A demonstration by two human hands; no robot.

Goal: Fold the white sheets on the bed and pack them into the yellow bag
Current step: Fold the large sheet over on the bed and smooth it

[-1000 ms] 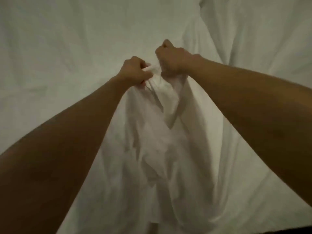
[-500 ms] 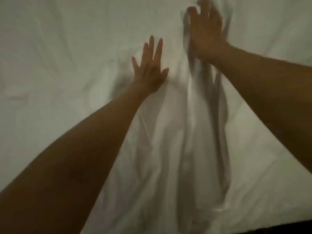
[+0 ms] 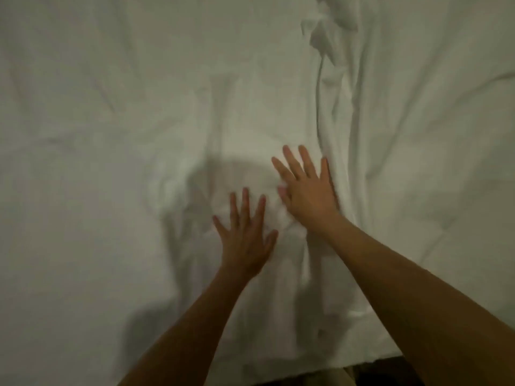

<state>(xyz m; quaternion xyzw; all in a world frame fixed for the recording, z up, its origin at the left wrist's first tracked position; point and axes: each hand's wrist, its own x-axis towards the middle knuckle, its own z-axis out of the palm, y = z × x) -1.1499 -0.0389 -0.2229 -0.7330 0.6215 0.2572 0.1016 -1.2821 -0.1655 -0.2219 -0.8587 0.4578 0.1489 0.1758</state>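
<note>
Where fists gripped before, flat hands on sheet

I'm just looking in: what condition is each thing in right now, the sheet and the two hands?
white sheet: spread over the bed, unfolded, wrinkled, with a bunched ridge running up past the right hand.
left hand: fingers straight and spread, palm down on the sheet, holding nothing.
right hand: fingers straight and spread, palm down on the sheet beside the ridge, holding nothing.
yellow bag: not in view.
</note>
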